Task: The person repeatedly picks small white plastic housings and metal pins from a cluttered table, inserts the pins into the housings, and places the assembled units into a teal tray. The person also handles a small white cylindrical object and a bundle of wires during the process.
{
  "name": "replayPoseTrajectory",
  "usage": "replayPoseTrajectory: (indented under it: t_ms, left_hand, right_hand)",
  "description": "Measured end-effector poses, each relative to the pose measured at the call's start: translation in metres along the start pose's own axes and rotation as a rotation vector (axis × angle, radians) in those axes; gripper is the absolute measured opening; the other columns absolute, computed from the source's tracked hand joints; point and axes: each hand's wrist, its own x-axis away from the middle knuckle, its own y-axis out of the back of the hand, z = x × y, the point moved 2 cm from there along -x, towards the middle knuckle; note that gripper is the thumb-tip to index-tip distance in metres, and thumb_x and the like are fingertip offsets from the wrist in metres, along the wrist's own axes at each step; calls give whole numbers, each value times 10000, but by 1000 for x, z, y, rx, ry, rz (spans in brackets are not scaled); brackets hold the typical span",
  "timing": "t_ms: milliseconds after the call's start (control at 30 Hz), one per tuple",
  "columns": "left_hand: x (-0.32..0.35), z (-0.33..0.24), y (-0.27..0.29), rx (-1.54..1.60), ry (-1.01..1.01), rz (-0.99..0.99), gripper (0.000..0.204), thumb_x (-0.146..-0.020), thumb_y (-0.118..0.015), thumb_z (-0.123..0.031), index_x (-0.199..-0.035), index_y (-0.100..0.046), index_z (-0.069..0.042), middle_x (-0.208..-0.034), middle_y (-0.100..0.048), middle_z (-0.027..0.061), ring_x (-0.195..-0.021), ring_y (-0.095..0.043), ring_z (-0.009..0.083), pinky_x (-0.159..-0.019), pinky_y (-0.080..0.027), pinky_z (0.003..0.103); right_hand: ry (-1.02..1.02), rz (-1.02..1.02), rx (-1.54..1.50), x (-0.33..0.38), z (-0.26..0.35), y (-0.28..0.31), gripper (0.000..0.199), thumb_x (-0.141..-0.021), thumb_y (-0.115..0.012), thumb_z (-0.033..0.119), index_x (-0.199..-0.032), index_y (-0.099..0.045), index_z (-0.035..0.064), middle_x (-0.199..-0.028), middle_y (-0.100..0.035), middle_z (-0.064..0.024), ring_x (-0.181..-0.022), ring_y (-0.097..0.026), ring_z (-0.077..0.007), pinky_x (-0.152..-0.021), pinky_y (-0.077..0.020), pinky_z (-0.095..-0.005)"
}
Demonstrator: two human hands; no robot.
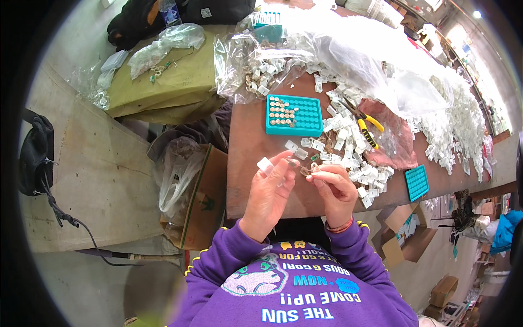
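Observation:
Above the near edge of the table, my left hand (266, 200) is closed on a small white plastic case (265, 165), held between thumb and fingers. My right hand (336, 189) pinches a thin brownish wire (306, 171) close beside it. The wire runs toward the left fingertips; its exact ends are too small to tell. Just beyond the hands lie loose white plastic cases (296, 149) and a small green part (315, 157). Further back is a teal tray (309, 131) with small round silvery discs (280, 113) in part of its pockets.
Pliers with yellow handles (368, 131) lie on the heap of white cases (348, 131) at right, by a reddish cloth (388, 150). A second teal tray (417, 183) sits at the right table edge. A cardboard box (202, 196) stands left of the table.

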Motion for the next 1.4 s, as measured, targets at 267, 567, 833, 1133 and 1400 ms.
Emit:
replayPoseTrajectory:
  t_ms: [267,567,833,1133,1400]
  left_hand:
    - [2,-5,-2,-208,-75,62,243,-970,-554,-109,-1195,-595,-25,-1116,-651,95,-868,-590,77,-801,-487,225]
    - [2,-1,-6,-491,-159,103,216,-963,-558,-111,-1143,-621,-8,-1087,-664,81,-853,-581,97,-769,-465,238]
    - [-2,0,-2,-598,-211,109,185,-962,-565,-129,-1075,-660,-17,-992,-653,15,-808,-556,76,-749,-449,229]
    - [-6,0,3,-604,-175,143,205,-977,-542,-100,-1151,-607,-13,-1055,-641,69,-850,-560,84,-798,-483,236]
    - [-7,-1,1,-632,-149,119,215,-974,-545,-110,-1148,-614,-3,-1025,-644,56,-823,-561,83,-761,-468,227]
  right_hand:
    - [100,138,6,-1,2,10,172,-808,-594,-75,-954,-653,-7,-1147,-611,-150,-1057,-597,-238,-901,-464,-324]
    - [-434,164,-322,-6,1,7,224,-932,-589,137,-1101,-558,-7,-1060,-610,-86,-993,-599,-148,-902,-459,-295]
    - [-836,54,-706,-9,-1,11,168,-959,-549,122,-1092,-562,20,-943,-628,-82,-818,-659,-157,-719,-553,-260]
    - [-817,70,-671,-8,-4,13,249,-871,-647,23,-1106,-563,18,-909,-623,-44,-804,-633,-120,-703,-518,-224]
    - [-511,363,-51,-17,5,21,436,-822,-658,-27,-1240,-549,32,-857,-572,-11,-781,-559,-43,-677,-475,-191]
